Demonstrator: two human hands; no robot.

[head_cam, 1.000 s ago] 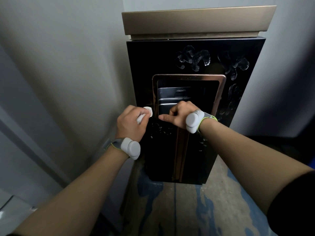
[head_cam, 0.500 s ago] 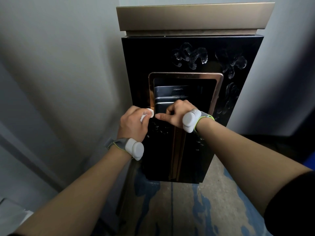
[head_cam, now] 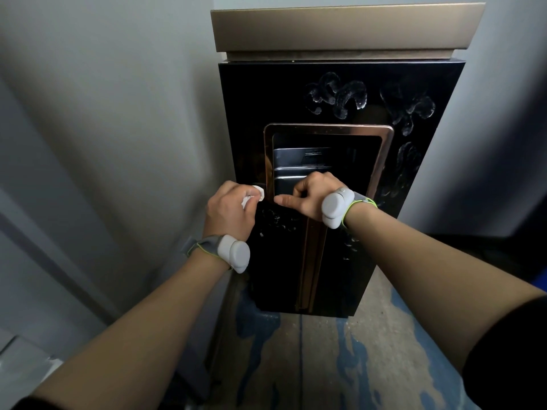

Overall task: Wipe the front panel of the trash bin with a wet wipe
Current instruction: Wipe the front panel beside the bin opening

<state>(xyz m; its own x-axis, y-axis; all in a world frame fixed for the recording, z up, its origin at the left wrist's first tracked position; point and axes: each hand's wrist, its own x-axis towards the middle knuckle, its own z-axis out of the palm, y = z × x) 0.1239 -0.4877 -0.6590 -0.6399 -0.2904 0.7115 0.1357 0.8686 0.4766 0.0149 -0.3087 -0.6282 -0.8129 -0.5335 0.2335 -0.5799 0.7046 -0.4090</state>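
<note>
My left hand (head_cam: 229, 210) pinches the wipe (head_cam: 257, 194); right hand (head_cam: 307, 199) is fisted, empty. Smears (head_cam: 340, 96) at the panel's (head_cam: 251, 113) one o'clock remain unwiped.

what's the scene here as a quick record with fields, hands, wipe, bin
left hand: grips the wet wipe against the front panel, left of the copper frame
right hand: fingers curled, thumb pointing left, at the opening's lower edge
trash bin: black, beige top, upright by a wall
panel: whitish smears at upper right
</note>
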